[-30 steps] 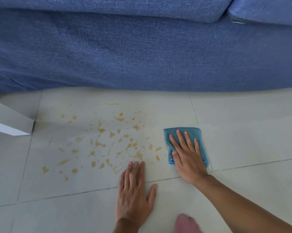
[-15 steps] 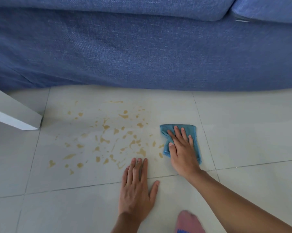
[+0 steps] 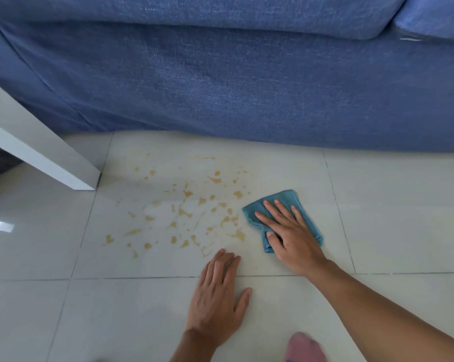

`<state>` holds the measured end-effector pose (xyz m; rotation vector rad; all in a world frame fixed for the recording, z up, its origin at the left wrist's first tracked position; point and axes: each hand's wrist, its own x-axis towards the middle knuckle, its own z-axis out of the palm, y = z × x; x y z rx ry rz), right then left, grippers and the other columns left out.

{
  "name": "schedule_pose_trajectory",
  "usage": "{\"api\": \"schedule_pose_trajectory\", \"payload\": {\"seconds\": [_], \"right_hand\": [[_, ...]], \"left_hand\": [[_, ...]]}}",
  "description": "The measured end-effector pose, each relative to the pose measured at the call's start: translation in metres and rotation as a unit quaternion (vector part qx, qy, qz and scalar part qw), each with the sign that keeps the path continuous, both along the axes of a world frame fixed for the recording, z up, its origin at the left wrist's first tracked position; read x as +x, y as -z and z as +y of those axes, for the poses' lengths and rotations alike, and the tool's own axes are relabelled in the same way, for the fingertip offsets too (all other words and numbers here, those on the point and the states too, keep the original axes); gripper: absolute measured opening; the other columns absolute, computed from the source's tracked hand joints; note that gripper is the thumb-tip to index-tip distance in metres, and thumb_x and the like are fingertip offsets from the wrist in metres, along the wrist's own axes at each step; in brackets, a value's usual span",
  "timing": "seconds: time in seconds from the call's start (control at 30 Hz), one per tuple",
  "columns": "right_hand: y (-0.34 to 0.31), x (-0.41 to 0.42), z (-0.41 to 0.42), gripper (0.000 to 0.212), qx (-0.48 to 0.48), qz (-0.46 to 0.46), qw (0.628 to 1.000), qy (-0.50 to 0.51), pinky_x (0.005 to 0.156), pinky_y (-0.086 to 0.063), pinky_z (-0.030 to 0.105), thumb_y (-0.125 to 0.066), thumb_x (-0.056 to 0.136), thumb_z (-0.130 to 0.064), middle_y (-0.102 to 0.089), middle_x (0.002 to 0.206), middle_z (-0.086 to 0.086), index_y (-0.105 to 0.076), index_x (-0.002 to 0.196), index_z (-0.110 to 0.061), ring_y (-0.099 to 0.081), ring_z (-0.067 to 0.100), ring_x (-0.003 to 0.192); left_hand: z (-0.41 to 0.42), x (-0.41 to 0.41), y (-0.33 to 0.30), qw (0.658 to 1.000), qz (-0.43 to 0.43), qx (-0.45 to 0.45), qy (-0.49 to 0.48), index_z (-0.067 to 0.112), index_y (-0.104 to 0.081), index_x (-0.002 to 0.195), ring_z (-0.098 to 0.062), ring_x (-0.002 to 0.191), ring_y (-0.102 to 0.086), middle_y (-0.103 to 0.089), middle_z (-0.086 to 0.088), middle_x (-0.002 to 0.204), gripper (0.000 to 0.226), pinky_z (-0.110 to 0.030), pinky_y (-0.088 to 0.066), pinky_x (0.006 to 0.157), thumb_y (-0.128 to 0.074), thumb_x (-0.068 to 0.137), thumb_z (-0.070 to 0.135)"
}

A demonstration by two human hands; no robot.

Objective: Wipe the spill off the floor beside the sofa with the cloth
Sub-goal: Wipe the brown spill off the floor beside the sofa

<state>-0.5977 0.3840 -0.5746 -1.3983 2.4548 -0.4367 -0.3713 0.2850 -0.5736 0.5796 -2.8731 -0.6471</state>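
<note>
A: Where is the cloth?
B: The blue cloth (image 3: 285, 205) lies on the floor (image 3: 390, 218), at the right edge of the brown spill (image 3: 189, 210), near the blue sofa (image 3: 220, 82).
A: What do the hands do?
B: The right hand (image 3: 289, 233) presses flat on the cloth, fingers spread. The left hand (image 3: 216, 296) rests flat on the floor, fingers together.

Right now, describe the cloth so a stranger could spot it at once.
Start at the blue sofa and drop to the pale tiled floor in front of it. Right of the tan spill, the cloth lies flat under the right hand: the only teal thing on the floor.
</note>
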Motion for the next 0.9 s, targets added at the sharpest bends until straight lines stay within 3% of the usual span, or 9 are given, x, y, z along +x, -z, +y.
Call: {"api": "schedule_pose_trajectory", "payload": {"seconds": [0.13, 0.3, 0.4, 0.57, 0.77, 0.9], "right_hand": [[-0.002, 0.005, -0.020, 0.059, 0.038, 0.030, 0.998, 0.039, 0.124, 0.009, 0.041, -0.030, 0.098, -0.043, -0.008, 0.168, -0.009, -0.028, 0.156, -0.035, 0.007, 0.011, 0.155], [0.000, 0.015, -0.031, 0.063, 0.043, 0.034, 0.998, 0.017, 0.124, 0.008, 0.045, -0.037, 0.096, -0.052, -0.006, 0.169, -0.008, -0.029, 0.156, -0.037, 0.007, 0.016, 0.156], [0.001, 0.018, -0.032, 0.069, 0.029, 0.043, 0.998, 0.027, 0.125, 0.004, 0.043, -0.035, 0.092, -0.057, -0.009, 0.169, -0.006, -0.029, 0.157, -0.035, 0.004, 0.016, 0.156], [0.000, 0.019, -0.035, 0.097, 0.084, 0.056, 0.994, 0.028, 0.125, 0.000, 0.043, -0.030, 0.084, -0.078, 0.009, 0.169, -0.005, -0.003, 0.161, -0.026, 0.012, 0.015, 0.155], [-0.003, 0.015, -0.031, 0.082, 0.089, 0.071, 0.994, 0.000, 0.125, -0.002, 0.045, -0.018, 0.094, -0.070, 0.009, 0.170, -0.004, -0.004, 0.162, -0.025, 0.015, 0.015, 0.155], [-0.007, -0.008, -0.026, 0.075, 0.071, 0.068, 0.994, -0.052, 0.119, -0.014, 0.041, -0.023, 0.095, -0.069, 0.002, 0.169, -0.013, -0.012, 0.161, -0.033, 0.000, 0.013, 0.156]], "left_hand": [[-0.009, 0.020, 0.000, 0.999, 0.013, 0.000, -0.039, 0.013, -0.056, 0.133, -0.024, 0.138, -0.045, -0.052, -0.004, 0.137, 0.057, -0.037, -0.034, 0.112, -0.058, 0.090, 0.050], [-0.030, 0.049, -0.001, 0.989, 0.002, -0.004, -0.151, 0.013, -0.051, 0.132, -0.024, 0.139, -0.042, -0.046, -0.002, 0.137, 0.065, -0.036, -0.028, 0.114, -0.054, 0.087, 0.059], [-0.043, 0.066, -0.003, 0.965, -0.030, -0.001, -0.259, 0.010, -0.044, 0.139, -0.025, 0.143, -0.036, -0.042, -0.007, 0.143, 0.087, -0.038, -0.023, 0.115, -0.050, 0.079, 0.073], [-0.069, 0.091, -0.002, 0.931, -0.113, 0.008, -0.347, 0.005, -0.013, 0.155, -0.025, 0.154, -0.008, -0.021, -0.014, 0.163, 0.139, -0.031, 0.006, 0.120, -0.044, 0.057, 0.099], [-0.069, 0.086, -0.003, 0.916, -0.154, 0.023, -0.368, 0.003, -0.003, 0.157, -0.022, 0.155, 0.003, -0.010, -0.013, 0.166, 0.148, -0.035, 0.006, 0.123, -0.035, 0.054, 0.104], [-0.074, 0.091, -0.006, 0.903, -0.135, 0.027, -0.407, 0.006, -0.002, 0.158, -0.020, 0.155, 0.001, -0.010, -0.012, 0.167, 0.140, -0.038, -0.005, 0.124, -0.034, 0.061, 0.101]]}}
